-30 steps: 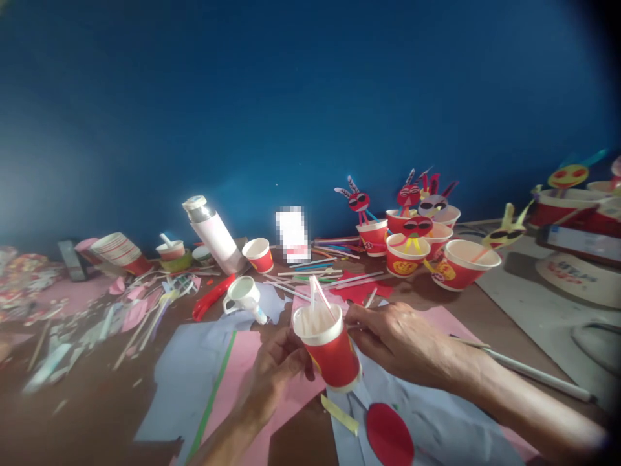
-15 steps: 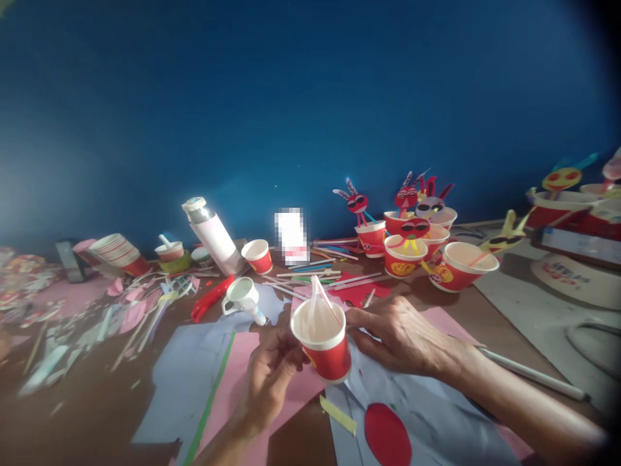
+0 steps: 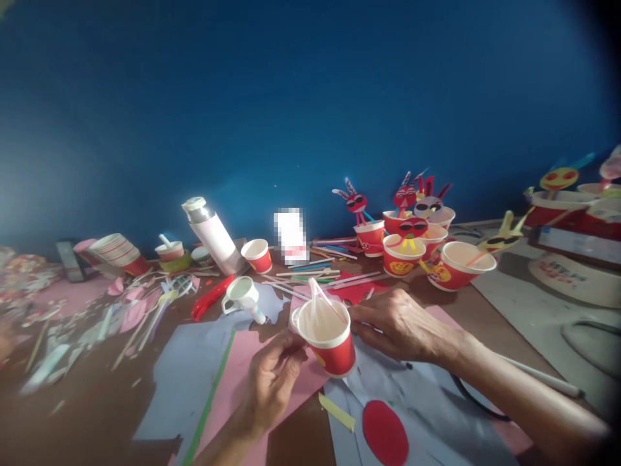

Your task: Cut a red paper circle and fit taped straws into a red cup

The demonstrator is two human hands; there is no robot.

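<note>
A red and white paper cup (image 3: 334, 353) with pale straws (image 3: 315, 301) rising from it is held upright between my hands, just above the papers. My left hand (image 3: 276, 375) is at its left side, fingers curled, with the fingertips close to the rim. The fingers of my right hand (image 3: 398, 323) grip the cup's right side. Below the cup are a red paper oval (image 3: 385, 432) and a yellow strip (image 3: 337, 412) on grey paper (image 3: 427, 401). Pink paper (image 3: 242, 369) shows behind my left hand.
A white mug (image 3: 242, 294), red scissors or tool (image 3: 211, 298) and thermos (image 3: 213, 236) stand or lie at centre left. Decorated cups (image 3: 402, 259) fill the back right. Stacked cups (image 3: 121, 252) and paper scraps are on the left.
The cup has moved slightly right and up. My left hand's fingers have slipped back from its lower side toward the rim; my right hand has shifted slightly right.
</note>
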